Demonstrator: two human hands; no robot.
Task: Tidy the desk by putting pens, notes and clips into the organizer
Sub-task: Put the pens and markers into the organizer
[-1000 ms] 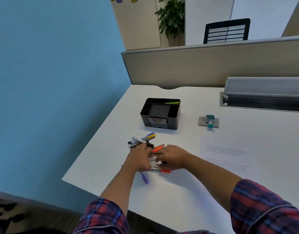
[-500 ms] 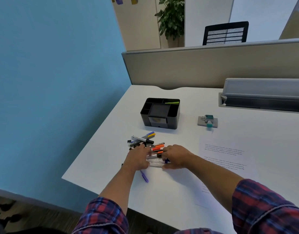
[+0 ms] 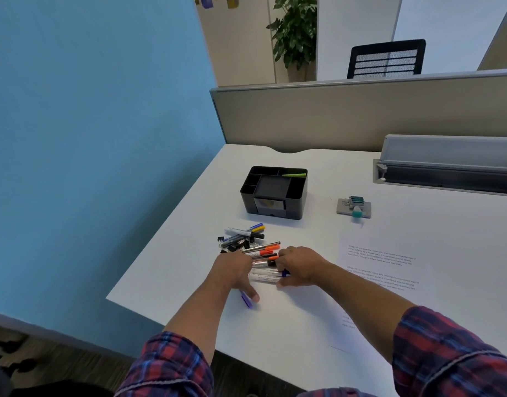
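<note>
While slim clear-barrelled plastic pens (image 3: 262, 263) are bracketed by left hand (image 3: 236, 272) and right hand (image 3: 299, 266), fingers curled against them, boxy black plastic organizer (image 3: 274, 192) seen beyond pens.

Potted plant (image 3: 296, 32) and black mesh chair (image 3: 387, 59) behind beige partition (image 3: 361, 110); blue wall (image 3: 89, 138) left.

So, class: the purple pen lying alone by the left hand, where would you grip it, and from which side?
Grip the purple pen at its bare near end, coming from above: it lies flat on the desk, and the left hand covers its far end.
</note>
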